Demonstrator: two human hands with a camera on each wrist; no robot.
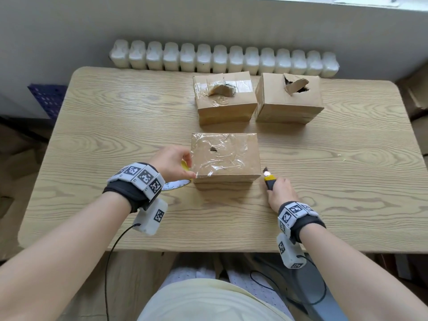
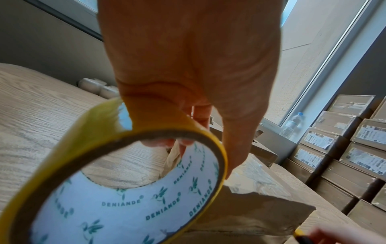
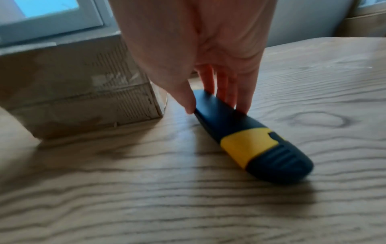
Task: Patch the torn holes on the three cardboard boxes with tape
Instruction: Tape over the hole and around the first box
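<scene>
A person's two bare forearms, each strapped with a black wristband carrying marker tiles, reach over a pale wood-grain table [image 1: 92, 126]. The left hand [image 1: 172, 162] grips a yellow-edged roll of clear packing tape [image 2: 117, 189] against the left side of the near brown cardboard box [image 1: 225, 158], thumb on that box's near left corner, fingers curled through the roll's core. The right hand [image 1: 281, 189] pinches a dark blue and yellow utility knife [image 3: 248, 137] between thumb and fingers, low on the table just beside the box's near right corner; whether the knife rests on the wood or is lifted cannot be told.

The near box lies between the hands, its long side running left to right, its top glazed with wrinkled tape around a small dark hole [image 1: 213, 149]. Beyond it stand a second taped brown box [image 1: 224, 98] and, to its right, an untaped brown box with a ragged open tear [image 1: 295, 85].

That torn box sits well beyond and rightward, nearer the knife hand, so the roll must likely cross the near box to reach it.
</scene>
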